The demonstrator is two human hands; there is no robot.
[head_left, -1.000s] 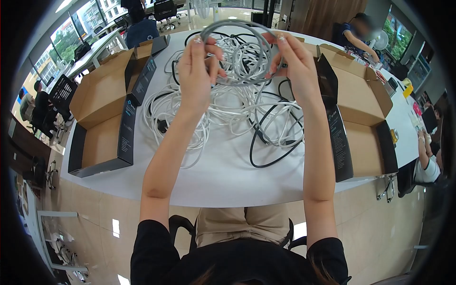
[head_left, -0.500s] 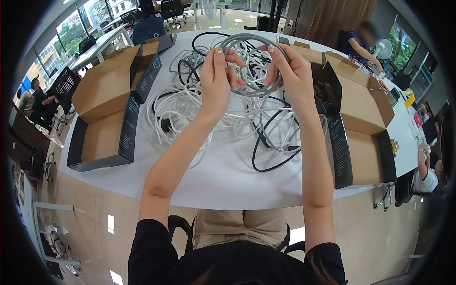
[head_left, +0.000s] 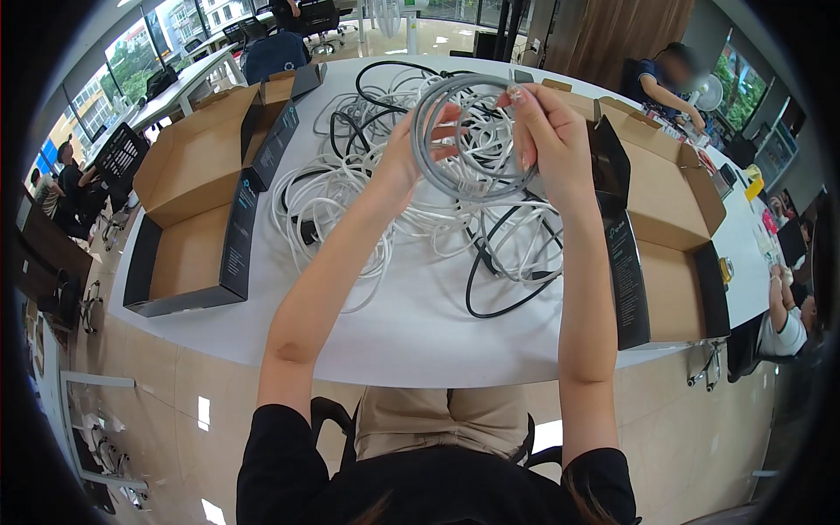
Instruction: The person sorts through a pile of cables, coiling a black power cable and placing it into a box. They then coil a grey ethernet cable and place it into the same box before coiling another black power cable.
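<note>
A grey cable (head_left: pixel 422 144) wound into a round coil is held up over the table between my two hands. My left hand (head_left: pixel 404 166) is at the coil's left side, its fingers curled round the strands and partly hidden by them. At the upper right of the coil, my right hand (head_left: pixel 556 144) pinches the strands between thumb and fingers. Below and behind lies a tangled heap of white cables (head_left: pixel 337 210), with a black cable (head_left: pixel 472 293) looping out of it towards me.
On the left of the white table (head_left: pixel 420 341) stands an open black cardboard box (head_left: pixel 197 254) with a brown inside. A second open box (head_left: pixel 665 280) stands on the right. Another person (head_left: pixel 661 83) sits beyond the right box, near a white fan (head_left: pixel 710 90).
The grey coil has come slightly nearer to me and turned, showing more of its ring. My left hand has shifted down along its side; my right hand has moved slightly right.
</note>
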